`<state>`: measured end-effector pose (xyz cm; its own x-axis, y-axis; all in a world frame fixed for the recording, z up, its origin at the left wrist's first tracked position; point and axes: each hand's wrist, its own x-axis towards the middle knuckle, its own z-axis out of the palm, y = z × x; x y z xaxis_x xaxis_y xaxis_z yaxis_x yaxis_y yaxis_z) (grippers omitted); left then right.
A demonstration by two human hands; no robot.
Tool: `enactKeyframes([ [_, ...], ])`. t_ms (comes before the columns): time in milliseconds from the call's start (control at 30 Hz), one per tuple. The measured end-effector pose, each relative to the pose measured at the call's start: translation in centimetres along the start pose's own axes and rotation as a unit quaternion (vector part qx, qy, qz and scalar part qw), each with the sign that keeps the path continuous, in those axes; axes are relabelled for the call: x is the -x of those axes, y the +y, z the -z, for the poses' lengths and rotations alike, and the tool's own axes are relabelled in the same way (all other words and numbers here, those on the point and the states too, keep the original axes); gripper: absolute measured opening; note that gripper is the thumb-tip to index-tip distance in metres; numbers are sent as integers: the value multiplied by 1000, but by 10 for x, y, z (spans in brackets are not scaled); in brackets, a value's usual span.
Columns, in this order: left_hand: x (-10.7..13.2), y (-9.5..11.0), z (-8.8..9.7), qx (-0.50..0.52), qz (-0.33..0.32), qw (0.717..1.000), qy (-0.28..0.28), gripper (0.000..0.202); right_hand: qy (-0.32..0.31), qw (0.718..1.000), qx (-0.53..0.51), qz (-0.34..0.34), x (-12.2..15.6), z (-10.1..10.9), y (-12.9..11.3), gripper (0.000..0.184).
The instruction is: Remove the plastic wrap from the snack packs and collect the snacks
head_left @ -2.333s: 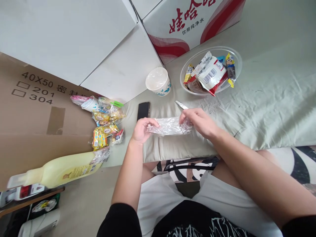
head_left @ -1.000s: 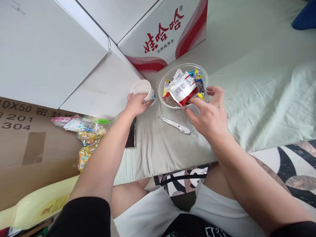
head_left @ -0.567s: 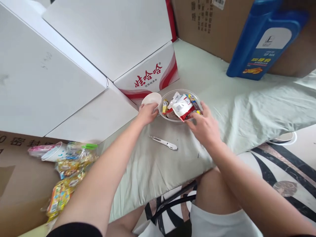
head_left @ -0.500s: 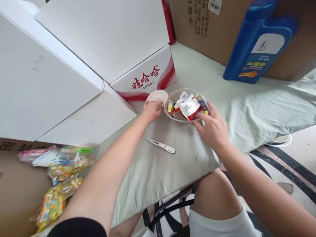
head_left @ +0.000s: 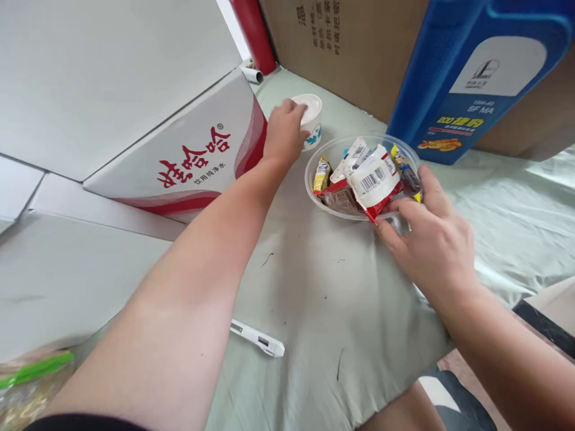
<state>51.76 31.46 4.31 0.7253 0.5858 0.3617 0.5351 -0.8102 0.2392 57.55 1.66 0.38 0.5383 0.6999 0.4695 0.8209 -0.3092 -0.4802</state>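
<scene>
My left hand [head_left: 286, 133] is closed on a white paper cup [head_left: 313, 135] with a blue pattern, its fingers over the near rim. The cup stands upright on the cloth, just behind a clear plastic bowl [head_left: 314, 196]. Several wrapped snacks fill that bowl, among them a white and red packet [head_left: 375, 178] and a small yellow packet [head_left: 321, 175]. My right hand [head_left: 433, 230] grips the bowl's near right rim, thumb below and fingers along the edge. Nearer to me lies a white utility knife [head_left: 260, 340], partly hidden by my left forearm.
A white carton [head_left: 148, 161] with red lettering stands at the left. Behind the bowl are a brown cardboard box [head_left: 354, 66] and a blue oil jug [head_left: 471, 90]. Plastic-wrapped packets [head_left: 33, 383] show at the lower left. Pale green cloth [head_left: 309, 281] covers the table.
My left hand has moved the paper cup from the bowl's left side to behind it, away from me. My right hand stays at the bowl. The view has shifted closer.
</scene>
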Motion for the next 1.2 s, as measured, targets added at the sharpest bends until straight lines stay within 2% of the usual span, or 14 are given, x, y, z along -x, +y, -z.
enactKeyframes([
  [67, 17, -6, 1, 13, 1, 998, 55, 50, 1, 1000, 11, -4, -4, 0, 0, 16],
  [133, 52, -10, 5, 37, 3, 997, 64, 56, -7, 1000, 21, -14, -8, -2, -2, 21],
  [300, 154, -20, 14, 58, 30, 998, -23, 48, -37, 999, -14, -26, -30, -17, -14, 26],
  [400, 184, -23, 15, 53, 63, 994, -68, 49, -76, 996, 1, -50, -54, -31, -32, 27],
  [500, 190, -19, 16, 32, 74, 993, -91, 48, -104, 991, 9, -83, -83, -40, -54, 35],
  [567, 190, -16, 17, 17, 76, 993, -93, 48, -136, 988, 23, -64, -103, -44, -67, 57],
  [633, 190, -13, 18, 6, 77, 992, -97, 47, -163, 985, 33, -37, -125, -49, -76, 68],
  [700, 191, -11, 19, -6, 80, 991, -104, 47, -172, 984, 32, -28, -147, -60, -82, 67],
  [800, 193, -9, 20, -22, 80, 991, -107, 46, -175, 981, 46, -65, -181, -88, -90, 49],
  [900, 194, -9, 22, -27, 84, 990, -112, 45, -193, 977, 51, -77, -199, -114, -97, 53],
  [1000, 196, -6, 26, -22, 91, 989, -111, 45, -211, 974, 29, -74, -184, -121, -100, 69],
  [1100, 194, 1, 30, -17, 100, 988, -120, 42, -235, 969, 22, -79, -136, -109, -85, 75],
  [1133, 192, 2, 31, -9, 100, 986, -131, 41, -249, 968, 20, -31, -118, -105, -73, 64],
  [1200, 189, 2, 35, 74, 121, 977, -157, 37, -272, 960, 49, 32, -86, -100, -45, 59],
])
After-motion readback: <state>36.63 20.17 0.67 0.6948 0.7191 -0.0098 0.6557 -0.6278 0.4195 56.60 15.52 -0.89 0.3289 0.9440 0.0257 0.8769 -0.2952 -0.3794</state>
